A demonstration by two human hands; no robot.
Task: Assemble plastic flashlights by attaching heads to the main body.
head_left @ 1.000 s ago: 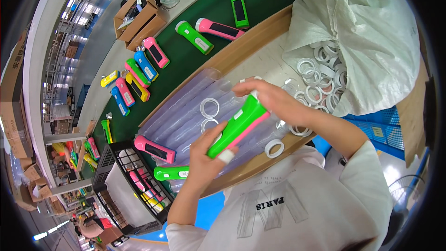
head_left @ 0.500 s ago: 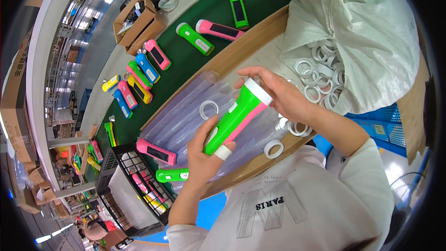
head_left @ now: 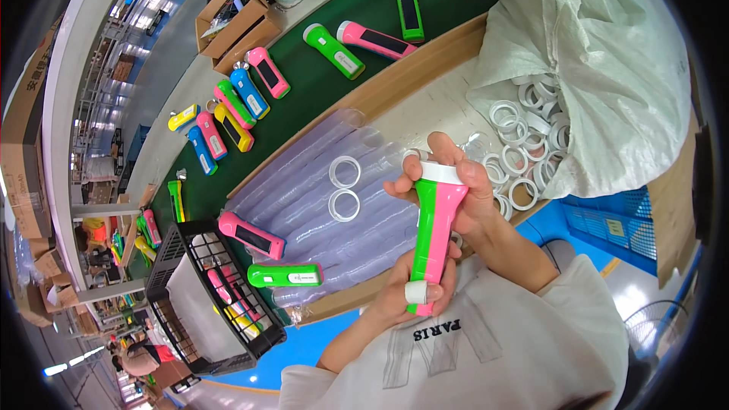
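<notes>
A green and pink flashlight (head_left: 432,239) stands nearly upright in front of my chest, its white rim (head_left: 440,173) at the top. My left hand (head_left: 395,292) is wrapped round its lower end; white tape circles the thumb. Fingers of my right hand (head_left: 474,190) close on the white rim from behind and the right. A small white piece by those fingers is too hidden to name. To the left, two white rings (head_left: 345,172) lie on clear plastic tubes (head_left: 326,152) in a shallow cardboard tray (head_left: 380,95), beside a pink flashlight (head_left: 252,235) and a green flashlight (head_left: 285,275).
A white woven sack (head_left: 592,53) spills many white rings (head_left: 524,193) at the right. Several colored flashlights (head_left: 334,51) lie on the green work surface (head_left: 304,99) beyond the tray. A black crate (head_left: 171,258) stands at lower left, a blue crate (head_left: 607,228) at right.
The flashlight has come down toward my chest and turned more upright. My right hand now grips its white rim. A second ring shows on the tubes near the first.
</notes>
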